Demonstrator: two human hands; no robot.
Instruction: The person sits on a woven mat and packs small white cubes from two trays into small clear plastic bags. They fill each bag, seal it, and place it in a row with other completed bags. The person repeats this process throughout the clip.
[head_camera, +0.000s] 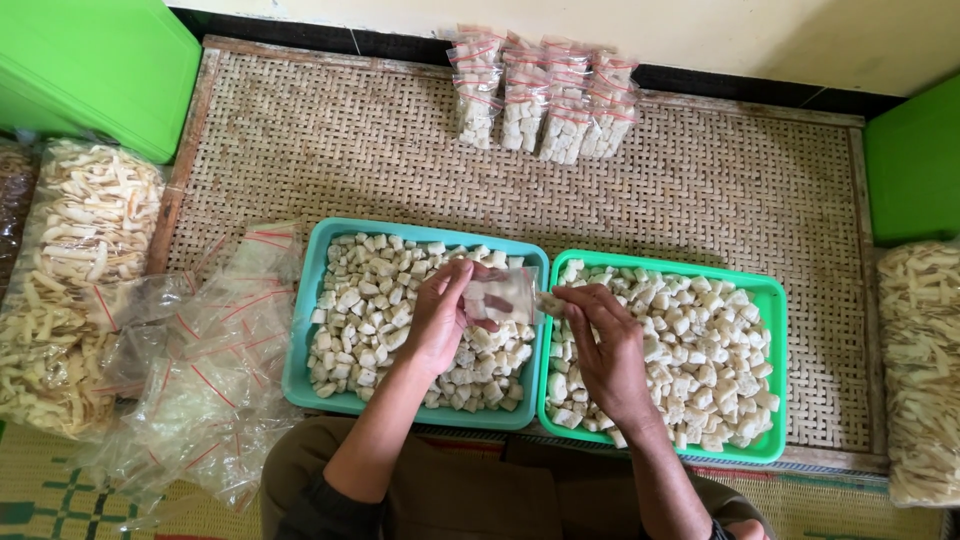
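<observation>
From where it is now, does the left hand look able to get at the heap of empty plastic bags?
Probably yes. The left hand holds a small clear bag over the teal tray, and the empty bags lie just beyond that tray with nothing between; it would need to free its fingers first.

right snack sack (920, 370) cut off

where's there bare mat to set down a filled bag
Free: the woven mat between the filled bags and the two trays, widest right of the bags. Crowded: left of the blue tray, under empty bags; both trays, where left hand and right hand work.
</observation>
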